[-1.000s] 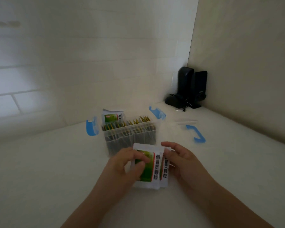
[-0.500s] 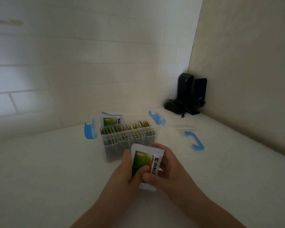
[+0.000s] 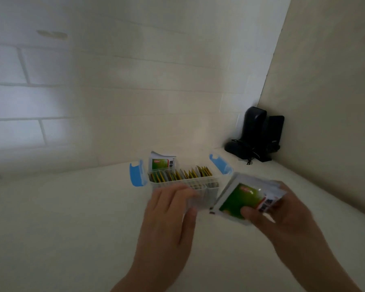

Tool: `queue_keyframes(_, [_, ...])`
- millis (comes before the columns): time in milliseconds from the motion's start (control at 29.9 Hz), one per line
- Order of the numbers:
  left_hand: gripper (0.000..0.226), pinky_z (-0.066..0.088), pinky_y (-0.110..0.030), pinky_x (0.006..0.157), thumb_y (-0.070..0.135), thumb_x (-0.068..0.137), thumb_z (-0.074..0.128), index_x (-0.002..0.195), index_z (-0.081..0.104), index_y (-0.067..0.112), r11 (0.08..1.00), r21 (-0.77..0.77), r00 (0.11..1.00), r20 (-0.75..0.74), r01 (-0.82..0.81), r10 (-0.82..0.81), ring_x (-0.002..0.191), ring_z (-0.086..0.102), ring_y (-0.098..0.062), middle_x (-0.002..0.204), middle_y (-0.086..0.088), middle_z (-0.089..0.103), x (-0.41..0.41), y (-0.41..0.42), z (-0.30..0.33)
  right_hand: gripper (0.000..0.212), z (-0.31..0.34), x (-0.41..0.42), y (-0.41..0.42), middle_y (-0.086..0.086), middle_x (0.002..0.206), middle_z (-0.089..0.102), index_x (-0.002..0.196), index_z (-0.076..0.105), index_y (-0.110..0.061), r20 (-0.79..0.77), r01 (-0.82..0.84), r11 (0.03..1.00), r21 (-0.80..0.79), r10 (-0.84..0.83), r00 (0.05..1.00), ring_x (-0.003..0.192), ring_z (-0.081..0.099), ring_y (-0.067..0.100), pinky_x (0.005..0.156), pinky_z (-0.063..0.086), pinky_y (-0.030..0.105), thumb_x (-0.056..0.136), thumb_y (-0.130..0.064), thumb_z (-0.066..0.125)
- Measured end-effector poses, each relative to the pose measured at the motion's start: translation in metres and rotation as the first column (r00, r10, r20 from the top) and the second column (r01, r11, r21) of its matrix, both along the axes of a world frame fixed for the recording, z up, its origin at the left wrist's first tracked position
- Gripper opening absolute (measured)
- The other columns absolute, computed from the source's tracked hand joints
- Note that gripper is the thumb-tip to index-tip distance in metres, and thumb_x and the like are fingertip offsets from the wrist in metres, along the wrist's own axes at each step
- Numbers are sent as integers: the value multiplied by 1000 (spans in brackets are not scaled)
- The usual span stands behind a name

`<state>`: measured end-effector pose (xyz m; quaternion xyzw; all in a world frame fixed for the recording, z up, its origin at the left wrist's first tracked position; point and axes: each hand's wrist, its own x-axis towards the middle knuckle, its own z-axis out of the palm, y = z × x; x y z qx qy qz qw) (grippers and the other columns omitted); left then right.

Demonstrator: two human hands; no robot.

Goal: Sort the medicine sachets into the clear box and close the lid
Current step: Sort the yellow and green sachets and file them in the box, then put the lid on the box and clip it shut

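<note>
Green-white sachets (image 3: 243, 200) tilted beside open, sachet-filled clear box (image 3: 207, 189).

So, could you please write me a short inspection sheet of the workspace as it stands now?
Surface: pale counter, bare in front.
Job's things: clear box open, blue latches out, sachets filed upright; one sachet sticks up at the back left.
Clutter: nothing seen.
Hands: right hand holds a sachet stack; left hand empty, at the box front.
Cables: dark cord by the black device in the corner.
Surroundings: tiled wall.
</note>
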<state>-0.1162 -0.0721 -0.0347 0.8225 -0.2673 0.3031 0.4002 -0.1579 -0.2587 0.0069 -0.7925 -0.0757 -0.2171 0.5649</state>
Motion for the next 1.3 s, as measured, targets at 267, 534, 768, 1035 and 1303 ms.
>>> queue_keyframes(267, [32,40,-38,100,31,82,45,110,59,22,958,253,985,-62,-138,158,113,51,-20,117,3,60,22,6,26,32,82,100,2,-8,82,69,88,57,-31,-1,-4,953,-304,4,1000,78,64,1,65,51,9,68,-13,75])
queue_keyframes(534, [42,21,-20,86,42,88,21,109,56,33,926,364,982,-115,-96,147,105,49,-6,107,16,60,41,14,35,35,53,185,19,12,96,66,92,59,-7,-220,-138,742,-656,-12,976,89,62,24,82,53,45,63,-9,78])
queue_keyframes(768, [37,32,-23,82,42,88,26,98,61,34,937,340,989,-91,-76,113,91,56,-6,93,18,63,31,18,34,29,39,179,11,0,88,63,92,58,-22,-136,-96,741,-664,7,991,81,58,15,68,49,25,69,-22,75])
queue_keyframes(1035, [32,45,-21,76,41,80,41,92,69,29,993,117,996,-82,-32,41,85,52,1,87,21,60,33,25,34,12,41,150,-56,-3,86,66,92,66,-15,21,249,827,-503,-276,961,78,59,9,66,42,14,81,-17,62])
queue_keyframes(1303, [35,37,-25,80,21,86,57,120,53,27,938,-204,824,-553,-279,125,85,48,-4,130,-3,50,66,47,32,87,-22,122,-128,11,134,44,130,34,-6,-552,-42,623,-781,-658,512,117,46,23,89,41,28,69,-63,61])
